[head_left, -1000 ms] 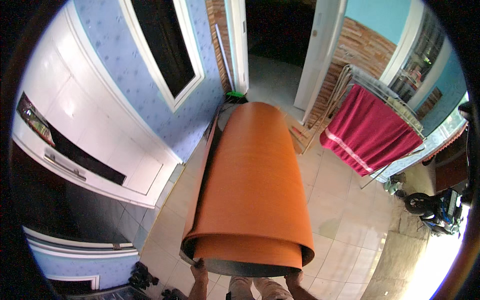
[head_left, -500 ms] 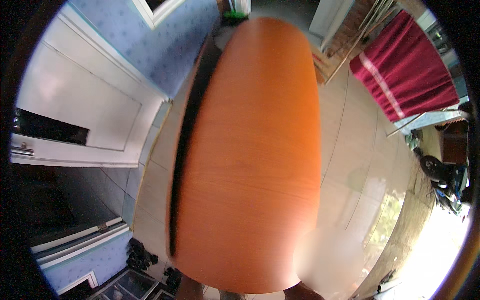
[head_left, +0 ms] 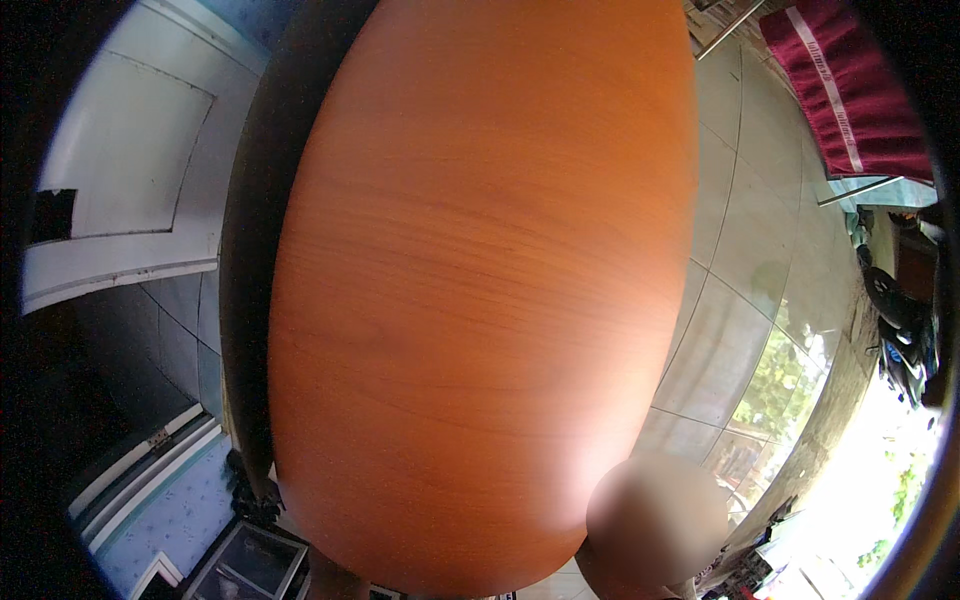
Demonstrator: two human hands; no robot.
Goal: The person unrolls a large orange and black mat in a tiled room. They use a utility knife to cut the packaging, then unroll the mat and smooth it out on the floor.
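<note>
A large orange wood-grain sheet (head_left: 480,300), curved like a roll, fills most of the view, close under the camera. Its dark underside (head_left: 250,300) shows along the left edge. Its near end reaches the lower edge of the picture. Only a sliver of my left hand (head_left: 338,578) and of my right hand (head_left: 600,575) shows there, under that near end, holding it up. The fingers themselves are hidden by the sheet.
A glossy tiled floor (head_left: 740,330) lies to the right. A red cloth on a metal drying rack (head_left: 850,90) stands at the upper right, with a dark motorbike (head_left: 900,320) beyond it. A white door panel (head_left: 130,180) and blue patterned wall (head_left: 170,520) are on the left.
The orange sheet has come up and much closer to the camera, now covering the doorway and window seen before. My hands at its near end have slipped almost out of sight.
</note>
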